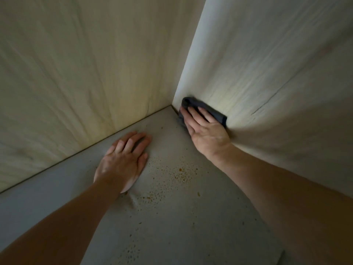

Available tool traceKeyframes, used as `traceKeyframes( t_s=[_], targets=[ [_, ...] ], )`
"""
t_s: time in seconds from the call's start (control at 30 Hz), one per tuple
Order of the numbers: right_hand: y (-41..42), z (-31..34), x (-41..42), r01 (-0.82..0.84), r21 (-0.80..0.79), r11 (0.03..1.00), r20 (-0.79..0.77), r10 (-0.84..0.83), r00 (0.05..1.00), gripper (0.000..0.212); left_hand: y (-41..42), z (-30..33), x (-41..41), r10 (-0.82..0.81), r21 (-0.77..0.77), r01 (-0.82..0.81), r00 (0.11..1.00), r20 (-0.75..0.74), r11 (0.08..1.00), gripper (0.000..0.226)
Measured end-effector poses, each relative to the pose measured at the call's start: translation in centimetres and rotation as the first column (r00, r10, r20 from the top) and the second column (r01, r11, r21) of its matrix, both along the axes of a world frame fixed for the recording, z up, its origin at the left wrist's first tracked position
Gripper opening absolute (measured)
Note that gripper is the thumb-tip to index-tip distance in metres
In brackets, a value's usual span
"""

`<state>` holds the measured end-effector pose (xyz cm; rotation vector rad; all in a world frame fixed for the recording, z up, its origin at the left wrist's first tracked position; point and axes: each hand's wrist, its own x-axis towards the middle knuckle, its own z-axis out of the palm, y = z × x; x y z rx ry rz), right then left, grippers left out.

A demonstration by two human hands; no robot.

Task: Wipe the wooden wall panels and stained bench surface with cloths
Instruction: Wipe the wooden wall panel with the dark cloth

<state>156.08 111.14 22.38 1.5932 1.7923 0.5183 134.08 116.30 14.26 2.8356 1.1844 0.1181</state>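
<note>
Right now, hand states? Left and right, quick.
Left hand: open, fingers flat on the bench surface, holding nothing.
Right hand: open, straight fingers pressing the dark cloth against the right wall panel.

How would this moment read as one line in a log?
right hand: presses dark cloth on right wall panel | left hand: flat on bench | stains: unwiped
</note>
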Motion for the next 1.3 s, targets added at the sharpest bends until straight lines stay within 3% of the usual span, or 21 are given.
traceKeyframes(
  t_s=[0.07, 0.2, 0.3, 0.37, 0.47, 0.53, 0.67, 0.73, 0.83, 1.03, 1.3],
  targets=[
    [-0.7, 0.7, 0.0, 0.038, 0.029, 0.999, 0.015, -0.038, 0.999, 0.061, 0.0, -0.1, 0.0, -0.007, 0.006, 0.007, 1.000, -0.008, 1.000, 0.054],
    [-1.3, 3.4, 0.1, 0.017, 0.430, 0.903, 0.063, -0.049, 0.997, 0.056, 0.1, -0.3, -0.1, 0.006, -0.039, -0.005, 1.000, 0.022, 0.999, 0.059],
    [-1.9, 5.0, 0.3, 0.066, 0.552, 0.831, 0.019, -0.092, 0.996, 0.056, -0.1, -0.3, 0.1, -0.009, -0.042, 0.010, 0.999, 0.036, 0.999, 0.063],
    [-1.9, 5.2, 0.0, 0.087, 0.556, 0.827, 0.002, -0.106, 0.994, 0.059, 0.0, -0.3, 0.0, -0.014, -0.052, 0.016, 0.999, 0.029, 0.999, 0.065],
    [-2.1, 2.8, 0.2, 0.072, 0.321, 0.944, 0.015, -0.081, 0.997, 0.065, 0.2, -0.2, -0.1, -0.018, -0.047, 0.020, 0.999, 0.026, 0.999, 0.064],
    [-2.2, 1.9, 0.4, 0.098, 0.271, 0.958, 0.007, -0.104, 0.995, 0.064, 0.0, -0.1, 0.1, -0.011, -0.052, 0.011, 1.000, 0.004, 0.999, 0.063],
    [-3.4, 2.7, 0.3, 0.090, 0.331, 0.939, 0.042, -0.110, 0.993, 0.066, 0.1, -0.3, 0.1, -0.019, -0.044, 0.020, 1.000, 0.013, 0.999, 0.064],
    [-4.1, 4.2, -0.1, 0.123, 0.468, 0.875, -0.031, -0.123, 0.992, 0.060, 0.0, -0.3, 0.0, -0.018, -0.041, 0.019, 1.000, 0.023, 0.999, 0.065],
    [-4.1, 3.9, 0.0, 0.097, 0.617, 0.781, -0.022, -0.106, 0.994, 0.057, 0.0, -0.2, 0.0, -0.018, -0.027, 0.019, 0.999, 0.026, 0.999, 0.062],
    [-2.3, 1.2, 0.8, 0.072, 0.551, 0.831, -0.039, -0.061, 0.997, 0.059, 0.2, -0.6, -0.2, -0.019, -0.030, 0.019, 1.000, 0.011, 0.999, 0.058],
    [-6.0, 6.3, 0.5, 0.179, 0.725, 0.665, -0.071, -0.187, 0.980, 0.063, 0.0, -0.1, -0.1, -0.036, -0.036, 0.040, 0.994, 0.099, 0.999, 0.077]
  ],
)
